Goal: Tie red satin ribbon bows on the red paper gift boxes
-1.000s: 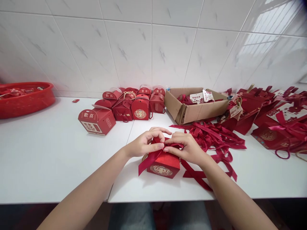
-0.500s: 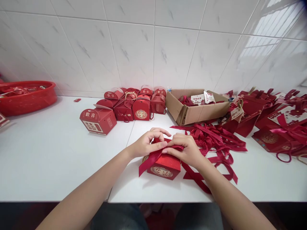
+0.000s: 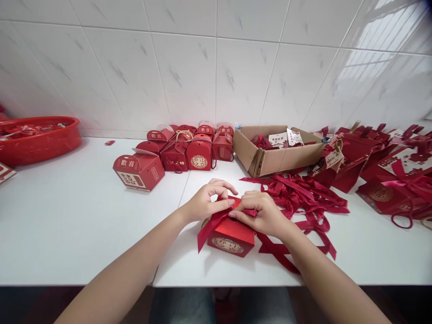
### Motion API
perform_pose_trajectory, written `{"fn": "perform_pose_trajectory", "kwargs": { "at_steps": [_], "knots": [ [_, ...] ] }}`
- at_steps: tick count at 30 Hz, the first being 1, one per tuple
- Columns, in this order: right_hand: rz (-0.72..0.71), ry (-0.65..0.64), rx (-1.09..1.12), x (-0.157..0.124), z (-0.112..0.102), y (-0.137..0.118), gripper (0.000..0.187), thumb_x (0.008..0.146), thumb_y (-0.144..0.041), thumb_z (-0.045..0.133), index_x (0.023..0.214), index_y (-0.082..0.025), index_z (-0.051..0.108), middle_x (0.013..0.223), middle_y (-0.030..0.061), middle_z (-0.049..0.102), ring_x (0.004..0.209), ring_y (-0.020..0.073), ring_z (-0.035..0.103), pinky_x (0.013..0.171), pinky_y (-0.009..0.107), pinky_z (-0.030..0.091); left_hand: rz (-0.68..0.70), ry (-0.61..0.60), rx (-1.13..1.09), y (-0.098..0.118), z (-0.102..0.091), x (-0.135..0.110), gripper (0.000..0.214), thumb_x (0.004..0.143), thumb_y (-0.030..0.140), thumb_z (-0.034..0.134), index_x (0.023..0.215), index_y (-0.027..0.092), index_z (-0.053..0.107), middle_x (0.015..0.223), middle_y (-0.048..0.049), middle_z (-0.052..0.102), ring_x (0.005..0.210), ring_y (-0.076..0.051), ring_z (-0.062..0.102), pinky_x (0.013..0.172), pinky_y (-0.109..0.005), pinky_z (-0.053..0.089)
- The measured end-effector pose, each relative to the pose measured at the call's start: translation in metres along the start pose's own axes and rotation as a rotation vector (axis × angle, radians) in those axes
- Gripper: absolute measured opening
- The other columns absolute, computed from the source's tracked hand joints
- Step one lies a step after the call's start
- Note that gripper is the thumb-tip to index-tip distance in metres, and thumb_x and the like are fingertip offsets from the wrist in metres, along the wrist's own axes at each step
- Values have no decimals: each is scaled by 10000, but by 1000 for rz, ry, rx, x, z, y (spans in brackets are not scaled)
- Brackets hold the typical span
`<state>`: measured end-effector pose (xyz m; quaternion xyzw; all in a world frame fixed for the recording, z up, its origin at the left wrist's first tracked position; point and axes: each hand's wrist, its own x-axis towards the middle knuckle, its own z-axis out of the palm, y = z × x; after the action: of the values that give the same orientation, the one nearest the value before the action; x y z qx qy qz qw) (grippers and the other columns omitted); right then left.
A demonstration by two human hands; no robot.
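A small red gift box [image 3: 232, 236] with a gold round emblem stands on the white table in front of me. Dark red ribbon [image 3: 211, 225] lies across its top, with one cut end hanging over the left side. My left hand [image 3: 212, 200] is at the top left of the box, thumb and fingers closed on the ribbon. From the right, my right hand [image 3: 258, 209] pinches the ribbon on the lid, fingers curled. The two thumbs almost meet. My fingers hide the part of the ribbon between them.
Loose red ribbons [image 3: 303, 198] lie right of the box. Behind them stands an open cardboard box [image 3: 290, 159] holding cards. Several red gift boxes [image 3: 200, 153] sit by the wall, one [image 3: 140, 171] nearer. A red basin [image 3: 43, 144] is at left, decorated red bags [image 3: 354, 153] at right.
The fingertips have shifted slightly at the ribbon on the lid, the right hand's fingers curling more. The hanging ribbon end has swung a little downward and right.
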<state>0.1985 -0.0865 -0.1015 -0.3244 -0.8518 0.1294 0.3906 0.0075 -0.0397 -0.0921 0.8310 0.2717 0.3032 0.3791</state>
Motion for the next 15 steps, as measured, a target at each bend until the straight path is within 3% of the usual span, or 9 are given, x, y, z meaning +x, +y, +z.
{"fn": "perform_pose_trajectory", "kwargs": {
  "at_steps": [7,12,15],
  "knots": [
    [-7,-39,40,1,-1,2,268,853,-266,583,605,-165,582,536,-9,549,533,92,420,581,235,354,-60,8,-13,2,-4,1,277,780,259,598,540,159,501,953,-53,631,895,-179,570,890,-355,408],
    [21,-53,52,1,-2,1,324,864,-302,563,571,-164,563,516,-4,521,516,94,424,548,238,352,-41,58,57,-3,-3,1,268,755,220,608,522,156,492,948,-63,630,895,-184,578,888,-362,410],
    [31,1,76,0,-1,4,289,852,-314,585,607,-164,622,531,1,545,512,92,457,524,229,358,-5,55,-10,-6,-1,1,268,766,207,586,536,161,457,949,-78,643,958,-199,588,903,-368,424]
  ]
}}
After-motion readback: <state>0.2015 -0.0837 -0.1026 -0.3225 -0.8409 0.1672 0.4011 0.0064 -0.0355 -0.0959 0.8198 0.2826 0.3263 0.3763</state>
